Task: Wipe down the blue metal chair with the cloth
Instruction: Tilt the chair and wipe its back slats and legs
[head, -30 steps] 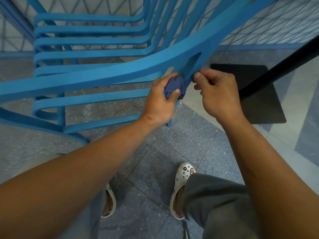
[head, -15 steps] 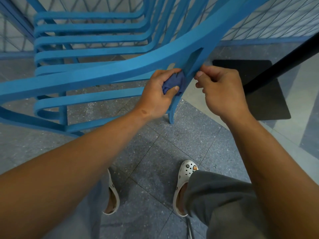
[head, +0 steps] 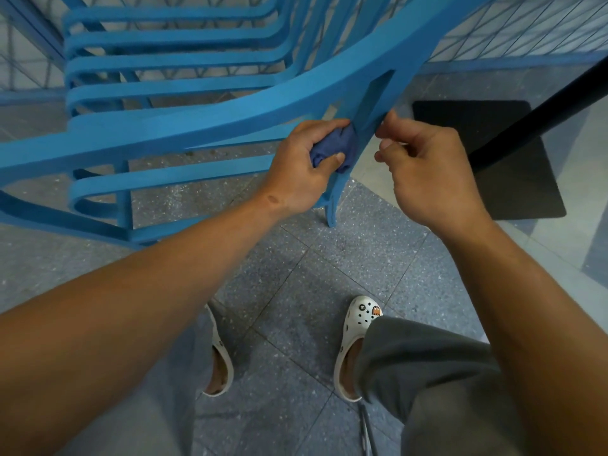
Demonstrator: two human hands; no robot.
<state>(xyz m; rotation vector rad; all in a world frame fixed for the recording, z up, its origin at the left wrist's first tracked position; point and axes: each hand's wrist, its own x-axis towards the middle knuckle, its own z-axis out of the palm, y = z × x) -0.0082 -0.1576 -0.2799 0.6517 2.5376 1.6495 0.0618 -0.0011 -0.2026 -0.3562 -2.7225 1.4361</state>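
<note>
Chair leg edge, left hand grip bunching cloth against it, right hand pinching the edge, tiled floor below

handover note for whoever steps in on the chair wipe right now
Left hand grips the balled dark blue cloth and presses it to the left side of the blue chair where armrest meets front leg.
Right hand has fingers curled at the right edge of that leg; whether it pinches more cloth is unclear.
Done: cannot tell which parts are wiped.
Left: the leg below, seat slats, back.
</note>
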